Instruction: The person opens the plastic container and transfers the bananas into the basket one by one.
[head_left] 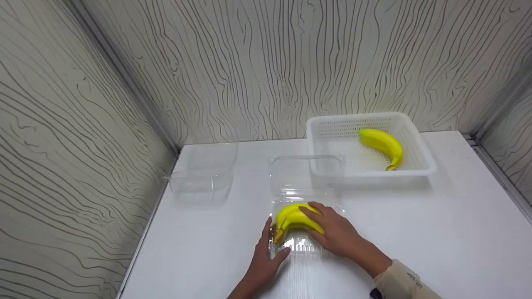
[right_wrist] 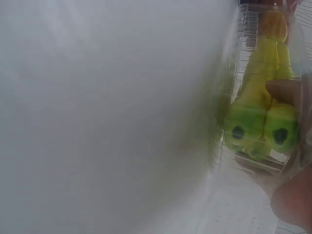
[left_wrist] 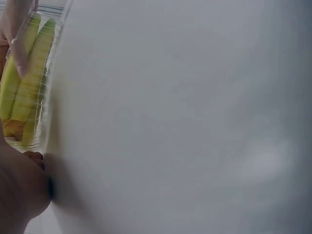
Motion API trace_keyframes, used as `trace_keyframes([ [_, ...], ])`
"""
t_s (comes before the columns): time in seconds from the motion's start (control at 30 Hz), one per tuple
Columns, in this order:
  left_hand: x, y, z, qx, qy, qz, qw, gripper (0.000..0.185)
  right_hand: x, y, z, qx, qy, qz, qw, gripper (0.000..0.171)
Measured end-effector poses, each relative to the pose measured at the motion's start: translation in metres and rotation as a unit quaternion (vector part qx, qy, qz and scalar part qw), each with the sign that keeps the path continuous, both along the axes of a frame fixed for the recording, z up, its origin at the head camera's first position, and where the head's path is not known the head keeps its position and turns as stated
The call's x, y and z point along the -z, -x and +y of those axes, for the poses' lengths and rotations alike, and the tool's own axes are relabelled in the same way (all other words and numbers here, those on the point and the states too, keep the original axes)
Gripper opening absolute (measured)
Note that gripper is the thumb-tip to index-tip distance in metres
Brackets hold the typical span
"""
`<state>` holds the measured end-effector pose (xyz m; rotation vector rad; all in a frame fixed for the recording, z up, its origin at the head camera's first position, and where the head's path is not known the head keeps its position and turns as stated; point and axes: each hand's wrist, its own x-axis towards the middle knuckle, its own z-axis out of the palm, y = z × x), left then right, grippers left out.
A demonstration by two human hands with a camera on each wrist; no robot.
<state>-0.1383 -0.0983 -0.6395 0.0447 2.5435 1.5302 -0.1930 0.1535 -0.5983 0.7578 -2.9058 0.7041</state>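
- Banana bunch [head_left: 293,219] lies in the open clear clamshell [head_left: 305,195], long axis running left-right, stem end leftward.
- Left hand [head_left: 266,257], fingers straight, touches the clamshell's left edge beside the stem.
- Right hand [head_left: 334,232] rests flat-fingered over the bunch, nearer it.

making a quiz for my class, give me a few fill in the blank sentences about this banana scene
1. The right hand rests on a bunch of bananas that lies in a clear plastic ____.
2. A single banana lies in the ____ basket at the back right of the table.
3. The left hand touches the clamshell on its ____ side.
4. A second clear box stands to the left, and it is ____.

Missing words: clamshell; white; left; empty
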Motion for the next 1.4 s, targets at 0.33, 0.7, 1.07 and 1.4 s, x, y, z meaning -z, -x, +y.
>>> trace_keyframes([
  [0.33, -0.0055, 0.0036, -0.0008, 0.005, -0.008, -0.022, 0.9997, 0.100, -0.0006, 0.0000, -0.0001, 0.012, 0.003, 0.007, 1.000, 0.067],
  [0.7, -0.0071, 0.0061, -0.0067, 0.023, -0.022, -0.013, 0.9994, 0.101, -0.0017, 0.0028, -0.0038, 0.017, 0.004, -0.009, 1.000, 0.067],
  [1.07, -0.0074, 0.0058, -0.0059, 0.017, -0.009, -0.012, 0.9997, 0.100, -0.0032, 0.0022, -0.0056, 0.029, 0.006, -0.019, 0.999, 0.067],
  [1.4, -0.0039, 0.0032, -0.0047, 0.017, -0.018, -0.007, 0.9997, 0.100, -0.0025, 0.0007, -0.0035, 0.020, 0.004, -0.014, 1.000, 0.065],
])
